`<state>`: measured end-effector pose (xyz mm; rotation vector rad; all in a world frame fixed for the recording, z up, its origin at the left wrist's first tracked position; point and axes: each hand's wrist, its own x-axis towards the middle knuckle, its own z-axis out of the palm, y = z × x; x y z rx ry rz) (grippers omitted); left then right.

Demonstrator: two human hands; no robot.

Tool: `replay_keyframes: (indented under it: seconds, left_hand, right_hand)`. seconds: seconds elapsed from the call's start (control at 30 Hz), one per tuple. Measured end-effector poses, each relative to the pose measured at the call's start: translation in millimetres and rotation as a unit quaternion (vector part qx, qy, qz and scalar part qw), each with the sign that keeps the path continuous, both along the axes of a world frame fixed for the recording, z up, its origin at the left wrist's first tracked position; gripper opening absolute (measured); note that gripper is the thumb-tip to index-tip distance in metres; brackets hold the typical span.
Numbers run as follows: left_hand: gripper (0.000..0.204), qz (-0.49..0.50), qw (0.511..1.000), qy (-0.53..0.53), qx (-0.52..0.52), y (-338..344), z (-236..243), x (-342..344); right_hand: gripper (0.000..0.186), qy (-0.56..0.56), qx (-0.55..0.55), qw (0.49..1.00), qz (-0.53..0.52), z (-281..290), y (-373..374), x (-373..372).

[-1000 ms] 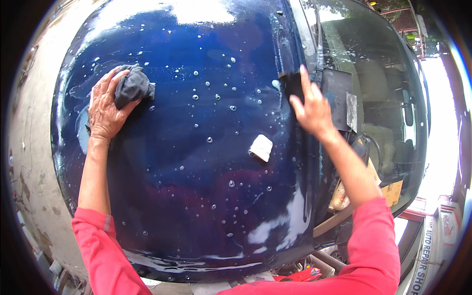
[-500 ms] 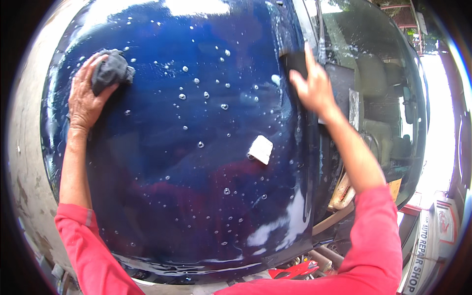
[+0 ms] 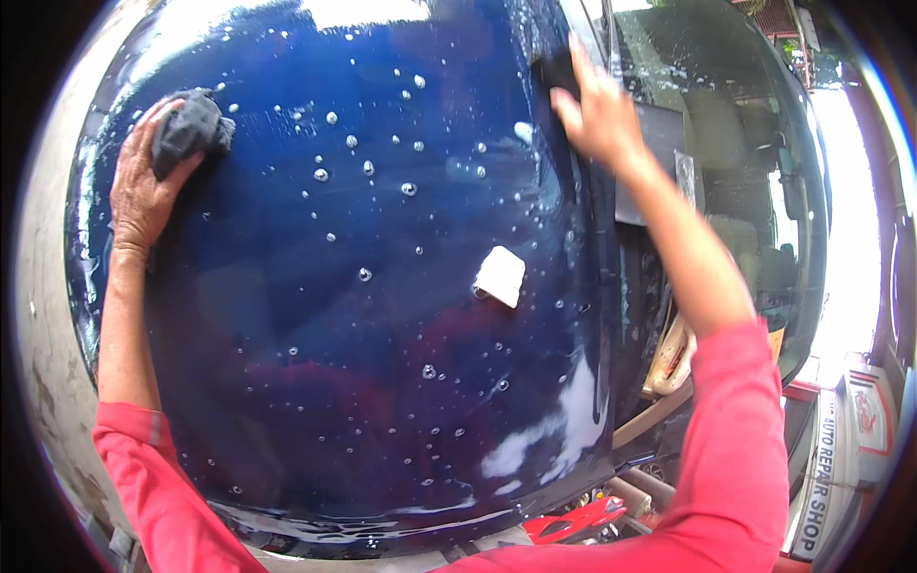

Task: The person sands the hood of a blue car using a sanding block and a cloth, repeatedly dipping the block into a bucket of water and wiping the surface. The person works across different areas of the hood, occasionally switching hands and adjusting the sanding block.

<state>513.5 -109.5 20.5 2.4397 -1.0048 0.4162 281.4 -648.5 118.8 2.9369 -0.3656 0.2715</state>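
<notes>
A wet, dark blue car hood point(image 3: 277, 306) lies below me, dotted with soapy drops. At its far left, my left hand point(image 3: 139, 205) is closed around a bunched dark grey cloth point(image 3: 191, 132), which rests against the paint. My right hand point(image 3: 604, 119) is at the far right, beside the windshield end of the hood. It grips a flat black pad or block point(image 3: 554, 73); motion blur and the fingers hide its exact kind. Between my arms, nearer the right one, a small white square piece point(image 3: 501, 277) lies loose on the hood.
The windshield point(image 3: 735, 162) rises to the right, with seats visible through it. A tan, worn-looking part point(image 3: 672, 361) sits by the glass below my right forearm. Near the bottom edge is a red object point(image 3: 573, 520). A white sign point(image 3: 831, 468) stands at lower right.
The view has shifted slightly, carrying the hood and drops leftward. My right hand has moved a little farther away with the black pad. My left hand still holds the cloth.
</notes>
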Motion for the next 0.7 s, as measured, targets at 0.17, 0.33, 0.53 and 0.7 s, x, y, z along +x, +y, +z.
replay_keyframes:
  seconds: [0.17, 0.33, 0.53, 0.7]
  left_hand:
    - [0.063, 0.021, 1.000, 0.006, 0.014, 0.3, 1.1, -2.9]
    - [0.063, 0.015, 1.000, 0.006, 0.011, 0.1, -1.0, -2.1]
    - [0.061, -0.011, 1.000, 0.010, -0.018, 1.9, -2.8, 2.8]
    - [0.066, 0.011, 1.000, 0.006, 0.015, 1.5, -2.0, 2.0]
  right_hand:
    - [0.088, 0.083, -0.071, 0.986, -0.124, 5.8, -10.5, 93.2]
    - [0.097, 0.059, 0.041, 0.997, -0.016, 4.2, 51.9, -73.6]
    - [0.089, 0.026, -0.031, 0.992, -0.118, 4.8, 1.7, 63.1]
    - [0.090, 0.017, 0.003, 0.998, -0.059, 8.3, 15.5, 44.0]
